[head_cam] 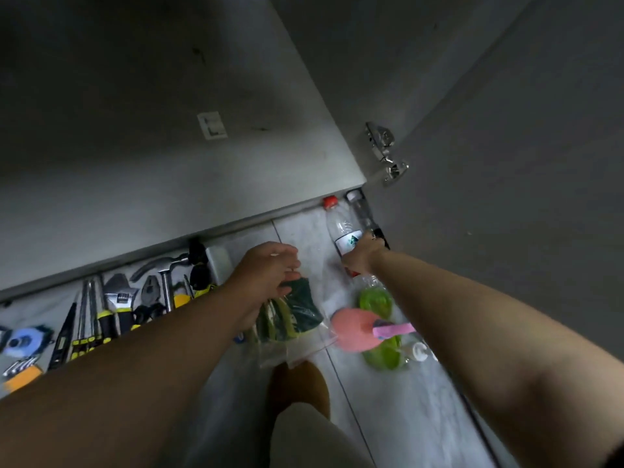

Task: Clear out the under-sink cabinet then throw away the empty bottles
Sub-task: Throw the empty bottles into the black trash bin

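A clear plastic bottle with a red cap and a white-and-green label lies on the pale floor by the cabinet's front edge. My right hand grips its lower part. A second clear bottle with a white cap lies right beside it, against the open cabinet door. My left hand has its fingers curled on the top of a clear bag of green scouring pads that lies on the floor. The cabinet interior looks dark and bare.
A row of tools lies on the floor at left: hammer, wrench, pliers, screwdrivers. A pink sponge and green items in clear wrap lie under my right forearm. A door hinge sticks out. My knee is at the bottom.
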A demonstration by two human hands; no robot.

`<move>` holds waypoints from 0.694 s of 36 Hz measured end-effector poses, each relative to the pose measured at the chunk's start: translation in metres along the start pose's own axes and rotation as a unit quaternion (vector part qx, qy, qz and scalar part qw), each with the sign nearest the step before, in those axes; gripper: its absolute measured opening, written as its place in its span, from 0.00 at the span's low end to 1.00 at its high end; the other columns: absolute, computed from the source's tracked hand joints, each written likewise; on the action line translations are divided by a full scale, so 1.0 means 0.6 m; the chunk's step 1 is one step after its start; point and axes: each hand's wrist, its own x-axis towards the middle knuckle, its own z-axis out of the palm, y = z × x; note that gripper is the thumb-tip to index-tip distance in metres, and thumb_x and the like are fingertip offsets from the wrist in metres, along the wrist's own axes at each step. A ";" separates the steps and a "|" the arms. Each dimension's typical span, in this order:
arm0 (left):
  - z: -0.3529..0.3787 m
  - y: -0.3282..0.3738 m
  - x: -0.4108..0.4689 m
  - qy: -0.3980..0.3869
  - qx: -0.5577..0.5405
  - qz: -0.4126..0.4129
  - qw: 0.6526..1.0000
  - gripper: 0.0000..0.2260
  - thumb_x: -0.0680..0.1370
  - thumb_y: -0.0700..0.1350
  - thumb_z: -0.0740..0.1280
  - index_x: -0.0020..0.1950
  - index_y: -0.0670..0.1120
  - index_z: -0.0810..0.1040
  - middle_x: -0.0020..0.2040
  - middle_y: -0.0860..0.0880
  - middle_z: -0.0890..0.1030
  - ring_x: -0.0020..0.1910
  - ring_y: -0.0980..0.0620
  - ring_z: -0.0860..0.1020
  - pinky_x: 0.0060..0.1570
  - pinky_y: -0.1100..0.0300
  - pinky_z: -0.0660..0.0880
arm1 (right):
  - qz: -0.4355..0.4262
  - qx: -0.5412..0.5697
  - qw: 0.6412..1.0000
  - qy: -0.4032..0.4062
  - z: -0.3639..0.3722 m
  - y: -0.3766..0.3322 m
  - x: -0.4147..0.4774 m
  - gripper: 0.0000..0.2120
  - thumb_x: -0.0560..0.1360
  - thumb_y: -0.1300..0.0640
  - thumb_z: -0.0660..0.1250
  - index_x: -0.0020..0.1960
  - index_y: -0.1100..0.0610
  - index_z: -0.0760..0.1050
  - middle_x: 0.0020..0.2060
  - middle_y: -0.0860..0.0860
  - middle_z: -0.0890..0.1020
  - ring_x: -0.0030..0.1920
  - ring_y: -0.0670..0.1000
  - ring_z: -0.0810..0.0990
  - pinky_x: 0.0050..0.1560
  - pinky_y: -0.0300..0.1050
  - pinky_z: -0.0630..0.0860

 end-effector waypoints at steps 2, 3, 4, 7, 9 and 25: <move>-0.010 -0.004 0.007 -0.001 -0.017 -0.007 1.000 0.09 0.83 0.43 0.66 0.61 0.44 0.80 0.56 0.42 0.84 0.57 0.45 0.83 0.57 0.51 0.78 | 0.046 0.028 0.998 0.027 0.006 -0.010 0.013 0.45 0.75 0.53 0.66 0.80 0.63 0.40 0.77 0.64 0.56 0.76 0.63 0.59 0.74 0.55 0.62; -0.014 -0.006 0.010 -0.001 -0.020 -0.010 1.000 0.09 0.83 0.43 0.65 0.61 0.44 0.80 0.56 0.42 0.84 0.57 0.45 0.83 0.57 0.52 0.78 | 0.061 0.039 0.997 0.038 0.006 -0.014 0.018 0.46 0.75 0.53 0.67 0.80 0.62 0.40 0.76 0.63 0.57 0.76 0.63 0.59 0.74 0.56 0.62; -0.017 -0.008 0.012 0.000 -0.019 -0.013 1.000 0.09 0.83 0.43 0.65 0.61 0.44 0.80 0.56 0.42 0.83 0.57 0.45 0.83 0.57 0.51 0.78 | 0.072 0.053 0.995 0.046 0.006 -0.018 0.022 0.46 0.75 0.51 0.67 0.80 0.61 0.41 0.76 0.63 0.58 0.76 0.62 0.60 0.74 0.56 0.62; -0.023 -0.015 0.021 0.007 -0.014 -0.020 1.000 0.09 0.83 0.43 0.64 0.60 0.44 0.81 0.56 0.43 0.84 0.57 0.45 0.82 0.61 0.48 0.77 | 0.087 0.068 0.992 0.056 0.010 -0.033 0.018 0.48 0.74 0.45 0.68 0.80 0.61 0.44 0.75 0.62 0.58 0.75 0.62 0.60 0.73 0.57 0.62; -0.023 -0.016 0.026 0.012 -0.007 -0.020 1.000 0.09 0.84 0.43 0.64 0.60 0.44 0.80 0.56 0.43 0.84 0.57 0.46 0.83 0.60 0.48 0.78 | 0.068 0.045 0.995 0.054 0.022 -0.045 0.004 0.48 0.73 0.43 0.68 0.80 0.62 0.45 0.74 0.63 0.57 0.74 0.63 0.60 0.71 0.60 0.64; -0.014 -0.002 0.098 0.077 0.257 0.054 0.962 0.21 0.76 0.45 0.73 0.68 0.48 0.74 0.60 0.46 0.78 0.55 0.49 0.80 0.52 0.59 0.77 | 0.026 0.240 0.970 0.009 0.039 -0.044 0.038 0.37 0.75 0.46 0.70 0.75 0.59 0.55 0.67 0.61 0.73 0.61 0.60 0.77 0.47 0.48 0.75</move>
